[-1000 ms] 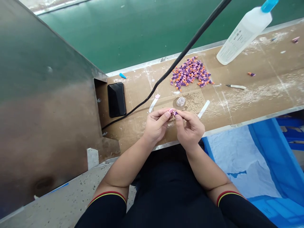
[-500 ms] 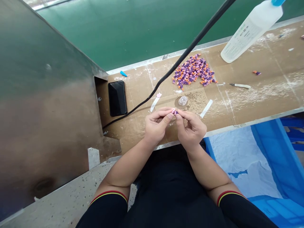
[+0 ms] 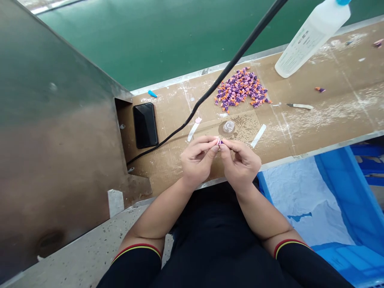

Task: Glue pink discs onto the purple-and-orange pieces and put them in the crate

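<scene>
Between the fingertips of both hands is a small purple-and-pink piece point(image 3: 220, 142), mostly covered by the fingers. My left hand point(image 3: 198, 157) pinches its pink side from the left, while my right hand point(image 3: 240, 160) pinches the purple side with thumb and forefinger. Just beyond the fingertips stands a small clear cup point(image 3: 229, 127) on a wet, speckled patch of cardboard. Farther back lies a heap of small purple, pink and orange pieces point(image 3: 243, 90). White strips point(image 3: 258, 136) lie on either side of the cup, the left strip point(image 3: 195, 129) with a pink bit at its top.
A black cable point(image 3: 207, 94) crosses above the bench. At left are a phone point(image 3: 145, 125), a blue cap point(image 3: 152, 93) and a metal housing point(image 3: 60, 152). To the right are a white-handled knife point(image 3: 301, 106), a single piece point(image 3: 319, 89), a bottle point(image 3: 312, 40) and a blue crate point(image 3: 345, 188).
The fingertips have shifted slightly around the small piece, covering more of it. Both hands still pinch it. The whole view has moved a little.
</scene>
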The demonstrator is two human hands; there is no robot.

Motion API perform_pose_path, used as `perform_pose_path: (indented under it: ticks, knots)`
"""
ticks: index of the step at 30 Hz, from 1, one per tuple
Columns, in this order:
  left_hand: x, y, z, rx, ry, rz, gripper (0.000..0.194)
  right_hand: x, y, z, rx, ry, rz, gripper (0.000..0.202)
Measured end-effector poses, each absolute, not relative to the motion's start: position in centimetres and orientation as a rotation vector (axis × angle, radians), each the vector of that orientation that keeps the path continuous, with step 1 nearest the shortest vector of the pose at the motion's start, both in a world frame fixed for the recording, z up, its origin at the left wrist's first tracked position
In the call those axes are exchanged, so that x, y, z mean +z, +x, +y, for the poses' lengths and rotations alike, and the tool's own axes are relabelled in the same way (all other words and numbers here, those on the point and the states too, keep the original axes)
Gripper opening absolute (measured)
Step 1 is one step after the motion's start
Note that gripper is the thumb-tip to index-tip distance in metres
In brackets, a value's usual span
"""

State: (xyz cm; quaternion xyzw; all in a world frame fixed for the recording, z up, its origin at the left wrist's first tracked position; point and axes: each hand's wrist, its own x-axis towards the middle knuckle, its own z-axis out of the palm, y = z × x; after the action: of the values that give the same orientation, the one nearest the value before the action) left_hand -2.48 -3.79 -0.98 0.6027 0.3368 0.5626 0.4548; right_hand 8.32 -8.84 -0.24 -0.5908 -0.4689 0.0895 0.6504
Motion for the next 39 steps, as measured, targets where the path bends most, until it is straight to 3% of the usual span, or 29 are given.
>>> perform_pose_path:
  ticks: [21, 24, 29, 35, 39]
  knots:
    - [-0.8, -2.5, -4.1, 1.294, 1.413, 0.76, 0.015, 0.0, 7.7, -8.7, 0.213, -1.284, -1.015, 0.013]
    - [-1.4, -2.3, -4.2, 1.261, 1.435, 0.661, 0.022, -0.3, 9.2, -9.0, 0.224, -1.353, -1.08, 0.014]
    - [-2.9, -1.7, -4.1, 1.211, 1.454, 0.527, 0.051, -0.2, 16.9, -10.2, 0.223, -1.484, -1.434, 0.013]
    - [-3.5, -1.5, -3.6, 1.274, 1.558, 0.606, 0.035, -0.1, 22.7, -10.7, 0.267, -1.487, -2.299, 0.024]
    - [-3.8, -1.3, -3.5, 1.317, 1.606, 0.598, 0.034, -0.5, 22.6, -11.2, 0.327, -1.49, -2.396, 0.03]
